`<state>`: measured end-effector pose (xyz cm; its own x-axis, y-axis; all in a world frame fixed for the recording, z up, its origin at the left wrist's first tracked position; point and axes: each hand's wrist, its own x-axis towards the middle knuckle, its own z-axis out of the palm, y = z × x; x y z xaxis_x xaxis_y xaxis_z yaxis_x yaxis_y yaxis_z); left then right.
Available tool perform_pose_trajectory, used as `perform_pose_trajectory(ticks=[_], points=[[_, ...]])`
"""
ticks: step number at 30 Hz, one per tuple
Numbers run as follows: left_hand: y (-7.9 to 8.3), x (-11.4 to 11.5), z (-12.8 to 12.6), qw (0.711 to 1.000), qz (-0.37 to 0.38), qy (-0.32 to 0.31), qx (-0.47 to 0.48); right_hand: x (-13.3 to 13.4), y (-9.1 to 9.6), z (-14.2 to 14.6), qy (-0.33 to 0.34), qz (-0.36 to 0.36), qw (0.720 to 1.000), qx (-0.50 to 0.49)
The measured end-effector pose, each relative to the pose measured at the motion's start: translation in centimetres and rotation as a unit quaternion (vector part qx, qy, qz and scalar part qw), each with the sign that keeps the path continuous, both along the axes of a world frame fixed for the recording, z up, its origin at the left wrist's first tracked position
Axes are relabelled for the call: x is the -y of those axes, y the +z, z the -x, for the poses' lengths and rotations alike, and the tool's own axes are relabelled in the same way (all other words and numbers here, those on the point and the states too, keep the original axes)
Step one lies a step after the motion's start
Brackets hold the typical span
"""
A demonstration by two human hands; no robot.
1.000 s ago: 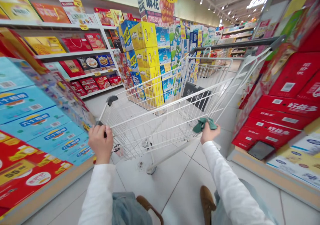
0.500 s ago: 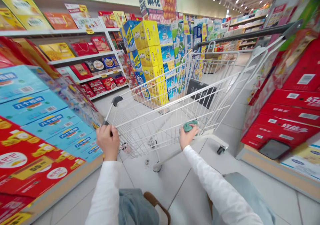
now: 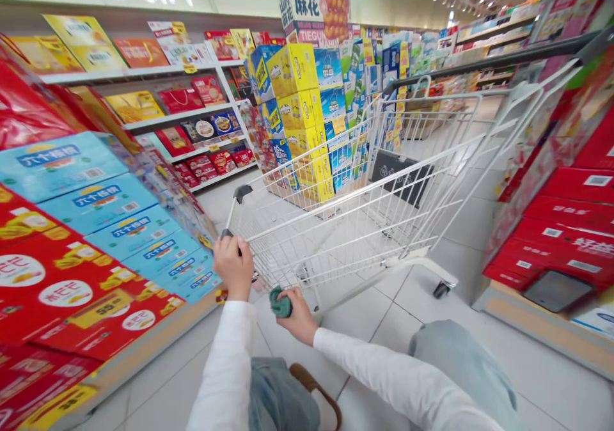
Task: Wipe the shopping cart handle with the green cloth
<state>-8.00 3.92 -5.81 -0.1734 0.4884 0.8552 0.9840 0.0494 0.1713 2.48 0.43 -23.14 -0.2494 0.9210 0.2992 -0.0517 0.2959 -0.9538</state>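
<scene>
A white wire shopping cart (image 3: 330, 233) stands in front of me, its basket bare. My left hand (image 3: 233, 266) is closed around the cart's near left corner, by the dark plastic bumper. In my right hand (image 3: 298, 316) is a bunched green cloth (image 3: 281, 303), gripped near the lower edge of the basket's left end. Whether the cloth touches the wires there I cannot tell. A dark panel (image 3: 401, 176) hangs inside the cart below its grey handlebar (image 3: 494, 59).
Blue cartons (image 3: 119, 204) and red cartons (image 3: 71, 284) are stacked at left on a low wooden base. Red boxes (image 3: 570, 210) line the right side, with a dark tablet-like object (image 3: 558, 290) lying there. Yellow cases (image 3: 300, 117) stand behind the cart.
My right hand has moved left along the basket's side with the green cloth, from near the rear wheel to the left end. My left hand keeps its hold on the corner.
</scene>
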Motion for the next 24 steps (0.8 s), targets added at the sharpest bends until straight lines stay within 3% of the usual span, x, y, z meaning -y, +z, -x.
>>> perform_pose_trajectory(ticks=[4, 8, 14, 19, 24], points=[[-0.3, 0.1, 0.2, 1.0, 0.009, 0.004, -0.025, 0.1, 0.5, 0.1, -0.018, 0.002, 0.999, -0.035], [-0.5, 0.0, 0.5, 0.999, 0.0, 0.013, -0.032, -1.7, 2.2, -2.6, -0.071, -0.006, 0.996, -0.055], [-0.7, -0.3, 0.8, 0.999, -0.014, 0.014, -0.031, -5.0, 4.1, -9.4, -0.182, -0.042, 0.98, -0.063], [-0.5, -0.3, 0.8, 0.999, -0.02, 0.016, -0.04, -8.1, 4.4, -16.1, -0.322, -0.048, 0.942, -0.077], [-0.5, -0.4, 0.7, 0.999, -0.028, 0.015, -0.036, -11.2, 4.3, -21.9, -0.372, -0.049, 0.921, -0.101]])
